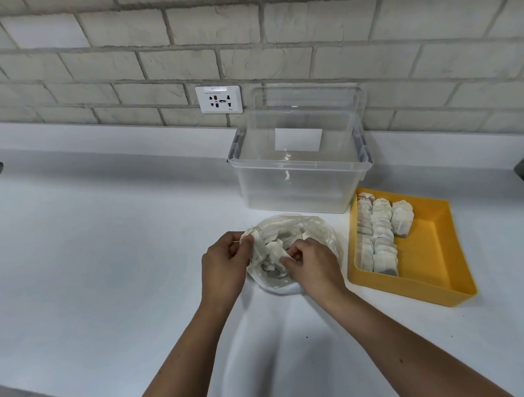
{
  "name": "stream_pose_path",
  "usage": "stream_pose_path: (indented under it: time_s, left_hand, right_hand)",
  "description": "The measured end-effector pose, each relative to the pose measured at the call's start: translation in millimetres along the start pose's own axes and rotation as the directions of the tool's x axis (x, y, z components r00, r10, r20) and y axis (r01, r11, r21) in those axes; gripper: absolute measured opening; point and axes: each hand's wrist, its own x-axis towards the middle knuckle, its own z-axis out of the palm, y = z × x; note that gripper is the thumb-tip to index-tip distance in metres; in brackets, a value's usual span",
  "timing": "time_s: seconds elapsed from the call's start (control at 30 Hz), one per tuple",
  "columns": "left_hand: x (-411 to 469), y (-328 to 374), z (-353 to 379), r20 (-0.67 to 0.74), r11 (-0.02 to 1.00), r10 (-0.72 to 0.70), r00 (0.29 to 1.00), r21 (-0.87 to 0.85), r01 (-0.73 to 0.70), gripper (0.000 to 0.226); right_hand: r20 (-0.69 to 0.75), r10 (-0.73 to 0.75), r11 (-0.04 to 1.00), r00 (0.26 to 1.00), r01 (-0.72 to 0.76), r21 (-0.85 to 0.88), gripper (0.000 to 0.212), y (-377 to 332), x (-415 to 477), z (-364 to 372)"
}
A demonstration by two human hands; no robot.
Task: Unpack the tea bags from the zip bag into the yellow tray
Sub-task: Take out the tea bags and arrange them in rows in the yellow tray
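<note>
We are seeing everything bright and evenly lit. Soft light is coming down from above onto the white counter [108, 263]. Pale grey shadows are lying under the left arm [191, 349] and the right arm [387, 342]. Small white glints are shining on the clear plastic box [301, 179]. The lines of the brick wall [249, 26] are bending near the edges of our view. The tea bags [274, 248] inside the zip bag [324, 234] are looking a little fuzzy.

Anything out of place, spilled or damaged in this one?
Nothing stands out. Tea bags sit in neat rows along the left of the tray. The rest are in the zip bag, where the left hand and right hand each pinch some. None lie loose on the counter. The clear bin stands upright behind.
</note>
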Motion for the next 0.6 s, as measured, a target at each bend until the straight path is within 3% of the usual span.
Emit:
stream_pose_path:
  time_s: [0.13, 0.2, 0.3, 0.47, 0.6]
  left_hand:
    - [-1, -5, -2, 0.016, 0.993, -0.065, 0.998, -0.095, 0.066, 0.014]
    - [-3, -5, -4, 0.026, 0.983, -0.101, 0.995, -0.151, 0.104, 0.014]
    - [-6, -4, -2, 0.062, 0.962, -0.149, 0.987, -0.221, 0.160, 0.015]
    - [-8, 1, 13, 0.078, 0.941, -0.145, 0.986, -0.298, 0.162, 0.017]
    - [-8, 7, 23, 0.142, 0.907, -0.188, 0.972, -0.355, 0.228, 0.022]
  right_hand:
    - [-0.139, -0.044, 0.991, 0.989, 0.061, 0.123, 0.010, 7, -5, -8]
    - [-0.185, 0.023, 0.958, 0.982, 0.031, 0.284, 0.008, 10, -8, -22]
    - [-0.061, 0.166, 0.757, 0.984, -0.088, 0.648, 0.006, 6, -11, -46]
    - [0.101, 0.170, 0.519, 0.980, -0.176, 0.837, 0.002, -19, -19, -58]
    - [0.155, 0.180, 0.537, 0.971, -0.230, 0.812, 0.005, -26, -25, -40]
